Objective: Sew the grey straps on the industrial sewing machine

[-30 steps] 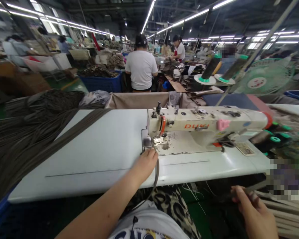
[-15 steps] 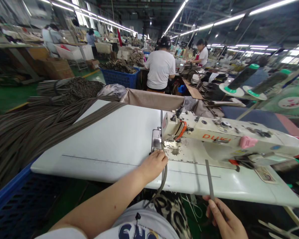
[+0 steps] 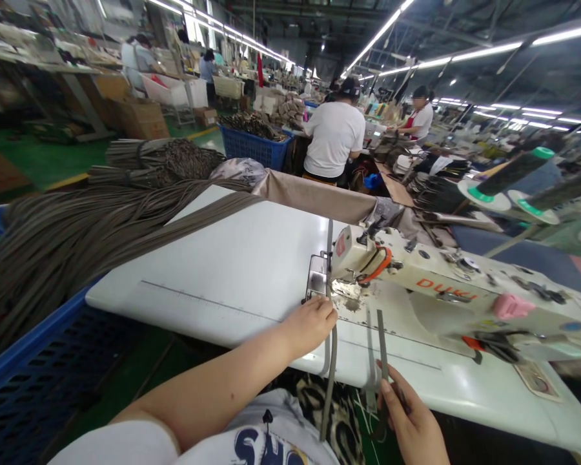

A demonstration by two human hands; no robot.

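Note:
My left hand (image 3: 314,318) lies on the sewing table just in front of the needle area of a white sewing machine (image 3: 416,278). Its fingers press together over a grey-brown strap (image 3: 333,361), which runs under the machine head and hangs over the front edge towards my lap. In my right hand (image 3: 409,410), a second length of grey-brown strap (image 3: 382,339) is pinched between thumb and fingers, its free end pointing up over the table edge. Whether both lengths belong to one strap I cannot tell.
A large bundle of straps (image 3: 126,223) drapes over the table's left side and a blue basket (image 3: 43,368). Thread cones (image 3: 510,174) stand at the right. A fabric-lined trough (image 3: 319,194) borders the table's back. Ahead, a person in a white shirt (image 3: 336,139) sits.
My right hand has moved left with its strap, closer to my left hand. My left hand stays at the needle area. The whole view has shifted, so the scene sits further right.

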